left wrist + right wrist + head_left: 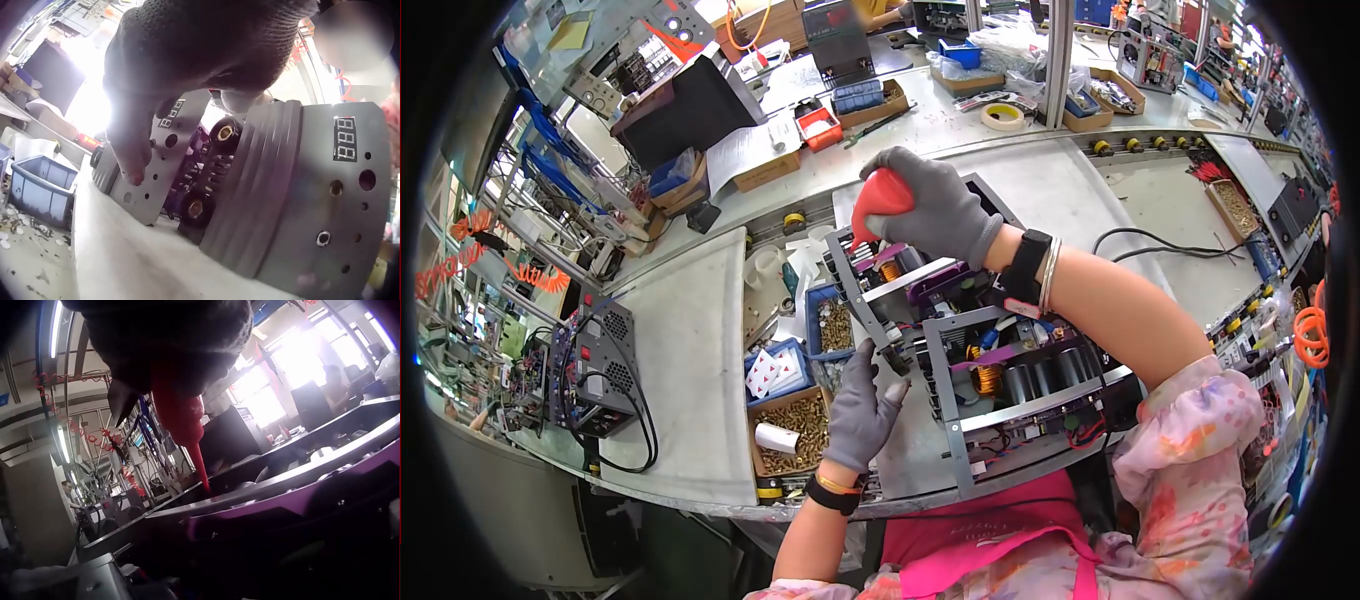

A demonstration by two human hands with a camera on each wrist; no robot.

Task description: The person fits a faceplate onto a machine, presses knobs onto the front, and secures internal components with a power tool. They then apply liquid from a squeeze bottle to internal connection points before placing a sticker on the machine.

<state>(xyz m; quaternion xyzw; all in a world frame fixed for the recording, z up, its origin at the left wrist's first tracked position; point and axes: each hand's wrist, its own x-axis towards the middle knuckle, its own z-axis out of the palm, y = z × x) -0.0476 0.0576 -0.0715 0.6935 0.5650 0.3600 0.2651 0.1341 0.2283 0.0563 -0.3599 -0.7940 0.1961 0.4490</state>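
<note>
A red squeeze bottle (pixel 883 203) is gripped in the gloved right hand (pixel 945 205), over the left end of the farther open metal chassis (pixel 870 295). In the right wrist view the red bottle's thin nozzle (pixel 199 465) points down at the chassis edge. The gloved left hand (pixel 863 408) has its fingers extended at the front panels, beside the nearer chassis (pixel 957 425). In the left wrist view a finger of the left hand (pixel 181 56) lies against the panel with a digit display (pixel 345 139); whether it presses is unclear.
Left of the chassis stand a blue bin of brass parts (pixel 833 325), a blue tray with white labels (pixel 778 370) and a cardboard box of brass screws (pixel 800 430). A black device (pixel 605 365) with cables sits farther left. Yellow tape (pixel 1002 117) lies on the back shelf.
</note>
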